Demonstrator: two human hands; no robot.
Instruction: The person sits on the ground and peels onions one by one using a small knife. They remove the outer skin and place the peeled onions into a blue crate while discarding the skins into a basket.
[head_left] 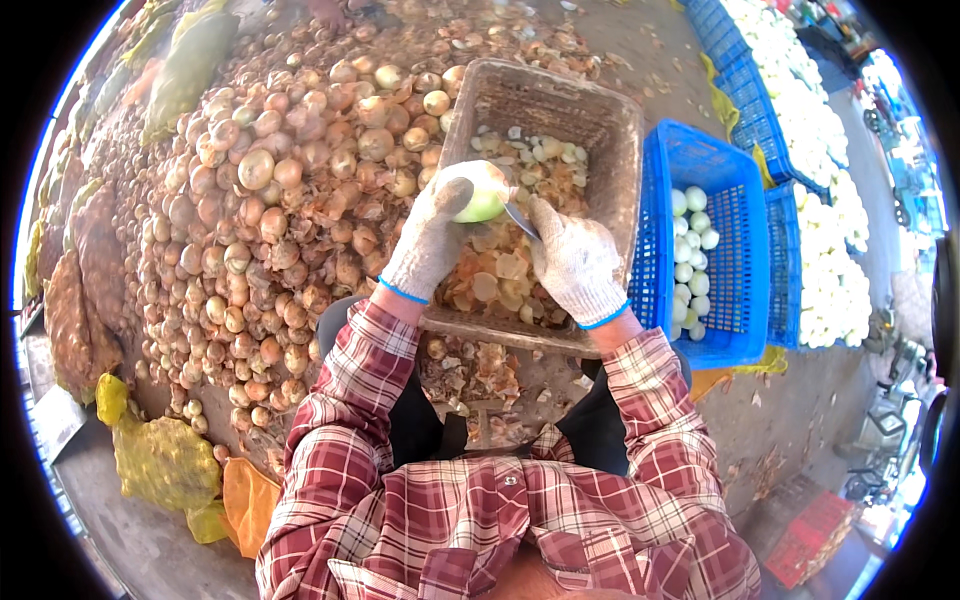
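My left hand (pixel 432 232), in a white knit glove with a blue cuff, is closed round an onion (pixel 483 192). The onion is partly peeled, pale green-white below with some skin on top. In my right hand (pixel 580 258), gloved the same way, is a small knife (pixel 521 221); its blade points at the onion's right side and its handle is hidden by my fingers. Both hands are above a worn brown bin (pixel 618 130) that holds onion skins and cut-off ends (pixel 500 275).
A large heap of unpeeled onions (pixel 270 215) spreads to the left. Right of the bin stands a blue crate (pixel 740 190) with peeled onions (pixel 692 250). Farther right, more blue crates (pixel 715 35) hold peeled onions. Sacks (pixel 165 460) lie at lower left; a red crate (pixel 805 545) stands at lower right.
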